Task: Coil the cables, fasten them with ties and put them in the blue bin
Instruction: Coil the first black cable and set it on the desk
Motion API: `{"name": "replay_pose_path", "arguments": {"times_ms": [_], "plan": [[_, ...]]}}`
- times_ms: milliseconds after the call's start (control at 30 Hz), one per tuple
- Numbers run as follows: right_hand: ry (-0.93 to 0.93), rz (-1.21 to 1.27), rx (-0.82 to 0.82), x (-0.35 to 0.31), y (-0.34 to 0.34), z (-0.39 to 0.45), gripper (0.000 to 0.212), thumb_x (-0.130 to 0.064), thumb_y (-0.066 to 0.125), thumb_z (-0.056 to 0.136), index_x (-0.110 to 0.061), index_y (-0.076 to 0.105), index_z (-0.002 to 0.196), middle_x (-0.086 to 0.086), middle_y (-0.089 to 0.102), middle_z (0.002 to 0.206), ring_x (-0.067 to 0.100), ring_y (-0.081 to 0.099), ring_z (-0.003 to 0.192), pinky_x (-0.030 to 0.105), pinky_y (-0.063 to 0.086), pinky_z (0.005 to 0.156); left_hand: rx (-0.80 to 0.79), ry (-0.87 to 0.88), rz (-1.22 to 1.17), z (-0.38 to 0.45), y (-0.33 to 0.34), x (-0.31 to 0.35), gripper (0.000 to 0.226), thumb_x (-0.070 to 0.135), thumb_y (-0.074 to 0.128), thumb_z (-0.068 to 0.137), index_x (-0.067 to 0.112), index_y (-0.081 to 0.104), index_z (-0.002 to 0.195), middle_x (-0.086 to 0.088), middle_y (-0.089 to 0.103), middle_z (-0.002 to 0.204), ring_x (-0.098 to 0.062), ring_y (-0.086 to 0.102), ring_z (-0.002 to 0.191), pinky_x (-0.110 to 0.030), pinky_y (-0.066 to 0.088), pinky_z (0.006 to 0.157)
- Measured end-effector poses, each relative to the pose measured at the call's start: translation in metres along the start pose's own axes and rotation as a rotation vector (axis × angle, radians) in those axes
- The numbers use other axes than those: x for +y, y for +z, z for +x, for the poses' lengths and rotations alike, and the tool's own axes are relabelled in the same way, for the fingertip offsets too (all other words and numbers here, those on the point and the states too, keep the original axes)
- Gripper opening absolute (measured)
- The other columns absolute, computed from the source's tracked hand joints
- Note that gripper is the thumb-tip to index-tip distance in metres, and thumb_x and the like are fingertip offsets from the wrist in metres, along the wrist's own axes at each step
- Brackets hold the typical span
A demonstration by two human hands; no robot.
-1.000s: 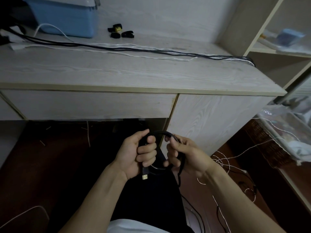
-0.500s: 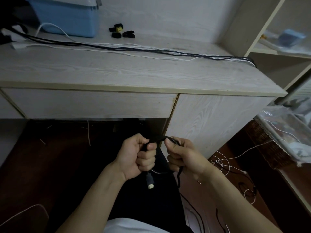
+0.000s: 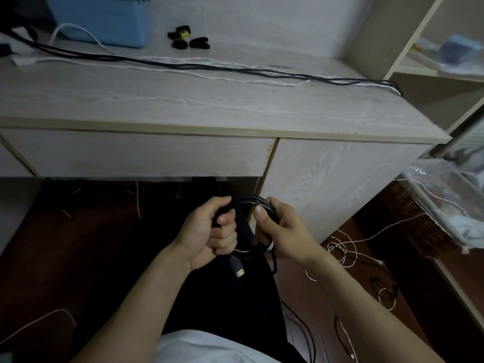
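Observation:
Below the desk's front edge, both hands hold a coiled black cable (image 3: 248, 201). My left hand (image 3: 209, 231) grips the coil's left side in a fist. My right hand (image 3: 280, 229) grips the right side, thumb on top. The cable's plug (image 3: 237, 268) with a gold tip hangs below my left hand. The blue bin (image 3: 104, 19) stands at the desk's far left. Black cable ties (image 3: 188, 39) lie right of it. Black and white cables (image 3: 209, 68) stretch across the desk (image 3: 183, 106).
More white and black cables (image 3: 343, 247) lie tangled on the dark floor at my right. A shelf unit (image 3: 419, 48) rises at the right of the desk. A wicker basket with clear plastic (image 3: 432, 205) sits at the far right.
The loop, squeezed flat half a second ago, has spread open into a round coil again. My hands have moved slightly apart, and the plug still hangs below my left hand.

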State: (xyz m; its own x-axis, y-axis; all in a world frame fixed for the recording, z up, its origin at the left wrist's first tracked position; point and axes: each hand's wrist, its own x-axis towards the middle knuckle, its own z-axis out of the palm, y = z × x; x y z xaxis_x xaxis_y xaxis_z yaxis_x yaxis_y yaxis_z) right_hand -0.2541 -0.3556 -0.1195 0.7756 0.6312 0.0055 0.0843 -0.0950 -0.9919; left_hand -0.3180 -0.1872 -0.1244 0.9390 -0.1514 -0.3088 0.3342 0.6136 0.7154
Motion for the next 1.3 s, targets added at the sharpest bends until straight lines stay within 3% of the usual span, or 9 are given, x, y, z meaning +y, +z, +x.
{"name": "replay_pose_path", "arguments": {"times_ms": [167, 300, 400, 633, 767, 933, 1033, 1133, 1300], "plan": [[0.042, 0.018, 0.074, 0.000, 0.004, -0.002, 0.030, -0.029, 0.056, 0.097, -0.009, 0.050, 0.076, -0.008, 0.044, 0.047, 0.012, 0.044, 0.042, 0.038, 0.047, 0.053, -0.077, -0.074, -0.030, -0.002, -0.001, -0.001, 0.049, 0.042, 0.037, 0.097, 0.015, 0.037, 0.055, 0.003, 0.018, 0.042, -0.012, 0.018, 0.034, -0.027, 0.024, 0.040], [0.065, -0.028, 0.011, 0.009, 0.008, 0.000, 0.036, -0.041, 0.051, 0.098, -0.010, 0.052, 0.080, -0.003, 0.053, 0.059, 0.020, 0.061, 0.059, 0.036, 0.054, 0.063, 0.133, 0.007, 0.109, -0.004, -0.009, 0.001, 0.051, 0.046, 0.050, 0.096, 0.019, 0.043, 0.054, 0.005, 0.016, 0.045, -0.009, 0.013, 0.037, -0.026, 0.011, 0.043], [0.053, -0.119, -0.007, 0.018, -0.001, 0.004, 0.034, -0.044, 0.055, 0.096, -0.010, 0.058, 0.091, 0.002, 0.061, 0.078, 0.019, 0.065, 0.076, 0.035, 0.057, 0.073, 0.244, 0.123, -0.090, -0.002, -0.016, 0.006, 0.052, 0.043, 0.050, 0.096, 0.023, 0.038, 0.050, 0.007, 0.017, 0.041, -0.008, 0.014, 0.033, -0.026, 0.009, 0.040], [0.185, -0.534, -0.058, 0.011, -0.043, 0.001, 0.031, -0.052, 0.054, 0.091, -0.023, 0.061, 0.087, -0.006, 0.060, 0.068, -0.002, 0.053, 0.053, 0.014, 0.042, 0.056, 0.394, 0.311, -0.440, 0.002, -0.034, 0.012, 0.058, 0.046, 0.039, 0.102, 0.023, 0.040, 0.048, 0.008, 0.019, 0.041, -0.007, 0.014, 0.034, -0.023, 0.015, 0.035], [0.251, -0.683, -0.106, 0.011, -0.046, -0.001, 0.042, -0.055, 0.046, 0.096, -0.018, 0.058, 0.080, -0.001, 0.062, 0.071, 0.000, 0.055, 0.054, 0.018, 0.044, 0.059, 0.420, 0.374, -0.493, 0.001, -0.030, 0.015, 0.057, 0.045, 0.040, 0.102, 0.022, 0.041, 0.050, 0.009, 0.020, 0.042, -0.008, 0.014, 0.035, -0.022, 0.015, 0.036], [0.499, -0.267, -0.446, 0.015, -0.056, -0.009, 0.049, -0.053, 0.043, 0.100, -0.011, 0.065, 0.091, 0.014, 0.064, 0.082, 0.024, 0.063, 0.083, 0.037, 0.052, 0.092, 0.452, 0.482, -0.594, -0.009, -0.040, 0.032, 0.057, 0.042, 0.037, 0.103, 0.023, 0.040, 0.049, 0.009, 0.019, 0.041, -0.010, 0.012, 0.034, -0.022, 0.013, 0.036], [0.459, -0.248, -0.525, 0.014, -0.061, -0.009, 0.037, -0.044, 0.049, 0.101, -0.011, 0.060, 0.088, 0.012, 0.061, 0.079, 0.020, 0.058, 0.078, 0.030, 0.048, 0.081, 0.469, 0.519, -0.628, -0.013, -0.047, 0.036, 0.058, 0.042, 0.036, 0.103, 0.023, 0.041, 0.048, 0.009, 0.019, 0.041, -0.011, 0.012, 0.034, -0.021, 0.012, 0.036], [0.439, -0.357, -0.398, 0.012, -0.055, -0.007, 0.043, -0.041, 0.046, 0.102, -0.001, 0.061, 0.091, 0.004, 0.062, 0.079, 0.001, 0.056, 0.063, 0.012, 0.042, 0.066, 0.455, 0.538, -0.643, -0.012, -0.049, 0.035, 0.060, 0.041, 0.035, 0.103, 0.023, 0.042, 0.047, 0.009, 0.019, 0.040, -0.011, 0.013, 0.034, -0.021, 0.014, 0.036], [0.287, -0.332, 0.064, 0.030, -0.049, 0.001, 0.045, -0.056, 0.046, 0.089, -0.015, 0.047, 0.072, -0.011, 0.041, 0.053, 0.007, 0.035, 0.045, 0.029, 0.032, 0.049, 0.376, 0.408, -0.497, -0.010, -0.060, 0.035, 0.056, 0.041, 0.036, 0.103, 0.023, 0.041, 0.050, 0.009, 0.020, 0.039, -0.010, 0.016, 0.032, -0.021, 0.016, 0.035]]}}
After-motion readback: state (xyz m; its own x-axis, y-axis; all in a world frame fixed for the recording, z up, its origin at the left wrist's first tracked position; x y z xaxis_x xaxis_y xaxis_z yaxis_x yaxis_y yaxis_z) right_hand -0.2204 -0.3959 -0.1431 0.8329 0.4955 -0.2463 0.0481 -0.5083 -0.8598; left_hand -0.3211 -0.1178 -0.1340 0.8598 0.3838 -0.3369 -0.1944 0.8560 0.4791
